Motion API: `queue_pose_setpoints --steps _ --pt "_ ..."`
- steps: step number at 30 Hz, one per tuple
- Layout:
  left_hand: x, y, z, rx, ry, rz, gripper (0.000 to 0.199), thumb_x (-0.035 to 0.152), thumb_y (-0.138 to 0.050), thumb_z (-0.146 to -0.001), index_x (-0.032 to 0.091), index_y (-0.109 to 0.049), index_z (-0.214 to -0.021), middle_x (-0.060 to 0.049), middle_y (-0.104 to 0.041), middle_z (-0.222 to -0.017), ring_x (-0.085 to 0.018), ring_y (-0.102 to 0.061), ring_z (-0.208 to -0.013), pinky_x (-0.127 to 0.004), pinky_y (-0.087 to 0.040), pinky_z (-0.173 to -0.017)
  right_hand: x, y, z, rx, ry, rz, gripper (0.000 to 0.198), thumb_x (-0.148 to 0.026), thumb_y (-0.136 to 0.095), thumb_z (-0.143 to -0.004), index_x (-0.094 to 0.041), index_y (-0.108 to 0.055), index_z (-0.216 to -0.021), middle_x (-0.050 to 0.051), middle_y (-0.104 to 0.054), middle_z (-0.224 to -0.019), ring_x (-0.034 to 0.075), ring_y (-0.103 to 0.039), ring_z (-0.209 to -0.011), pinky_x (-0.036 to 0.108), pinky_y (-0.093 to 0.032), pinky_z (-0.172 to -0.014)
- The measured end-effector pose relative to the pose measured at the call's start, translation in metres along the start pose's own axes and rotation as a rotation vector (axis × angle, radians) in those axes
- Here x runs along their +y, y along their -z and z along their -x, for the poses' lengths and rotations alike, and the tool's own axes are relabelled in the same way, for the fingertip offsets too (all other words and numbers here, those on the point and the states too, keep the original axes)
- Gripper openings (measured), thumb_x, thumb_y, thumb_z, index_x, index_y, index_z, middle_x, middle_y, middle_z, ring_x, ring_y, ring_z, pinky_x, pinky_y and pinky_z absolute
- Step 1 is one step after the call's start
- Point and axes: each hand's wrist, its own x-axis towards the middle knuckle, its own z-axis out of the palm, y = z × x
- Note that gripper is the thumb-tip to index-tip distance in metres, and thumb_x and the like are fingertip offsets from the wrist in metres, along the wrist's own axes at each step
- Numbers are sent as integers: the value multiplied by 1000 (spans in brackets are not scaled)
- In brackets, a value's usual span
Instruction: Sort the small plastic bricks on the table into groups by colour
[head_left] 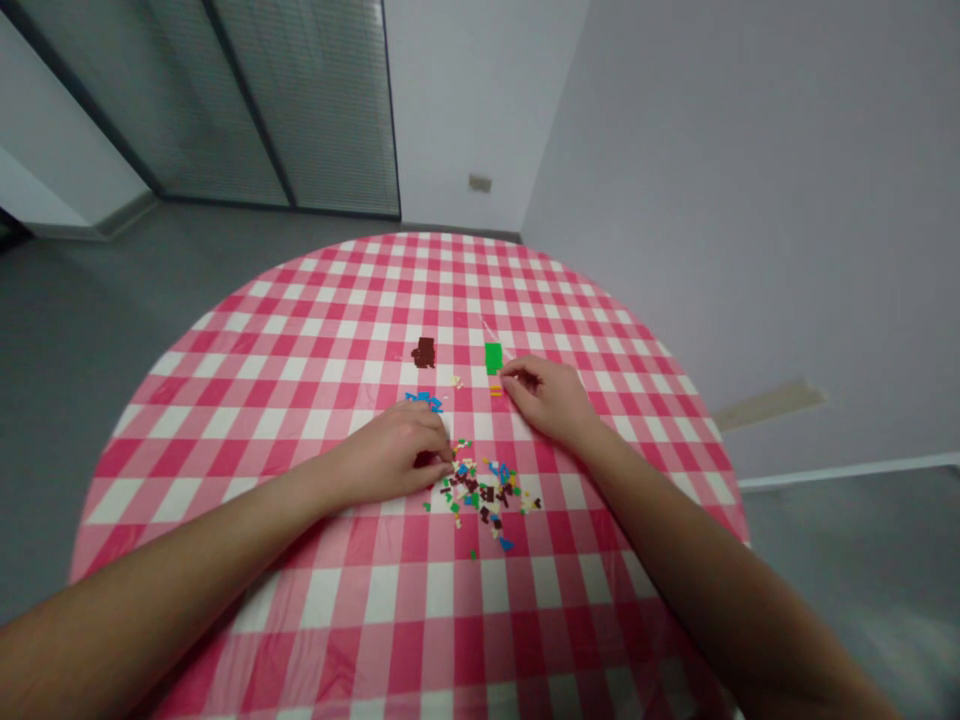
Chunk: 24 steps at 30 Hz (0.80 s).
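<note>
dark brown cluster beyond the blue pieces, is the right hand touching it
No, the right hand is beside the green block, while the dark brown cluster lies apart, farther left.

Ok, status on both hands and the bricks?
Left hand at left edge of mixed bricks. Right hand by green block and yellow pieces. Both grips unclear. Nothing seen in the way.
</note>
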Motion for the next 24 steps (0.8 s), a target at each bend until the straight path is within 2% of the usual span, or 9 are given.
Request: queue_pose_setpoints --steps 3,7,13,18,24 --pt "0 0 0 4 -12 10 16 23 -61 -92 16 -75 -86 -6 -74 -87 -20 -65 -85 -35 -45 -83 2 4 0 82 -41 8 14 -23 -58 -88 -18 -70 -95 7 -75 -87 18 -66 -73 30 -49 -68" --pt "-1 -1 0 12 -14 5 16 24 -61 -93 17 -75 -87 -6 -74 -88 -20 -65 -86 -35 -45 -84 3 4 0 -34 -17 27 15 -21 -59 -87 -19 -71 -96 6 -76 -91 18 -65 -74 31 -48 -68" --pt "0 0 0 7 -8 15 16 23 -60 -92 18 -75 -88 -6 -74 -89 -20 -64 -87 -35 -45 -84 -2 2 3 -58 17 24 16 -22 -60 -88 -21 -74 -96 7 -76 -94 19 -67 -79 33 -52 -73" --pt "0 0 -1 15 -10 22 15 23 -61 -92 19 -75 -88 -6 -74 -89 -20 -65 -86 -34 -45 -83 0 0 1 -115 83 84 20 -21 -57 -94 -23 -76 -101 10 -75 -100 22 -67 -93 39 -53 -85" --pt "0 0 -1 7 -6 26 14 22 -61 -92 18 -74 -88 -6 -74 -89 -20 -65 -87 -35 -45 -84 6 -5 -6 -161 61 181 22 -21 -56 -96 -18 -77 -98 13 -74 -96 24 -67 -91 38 -52 -82"
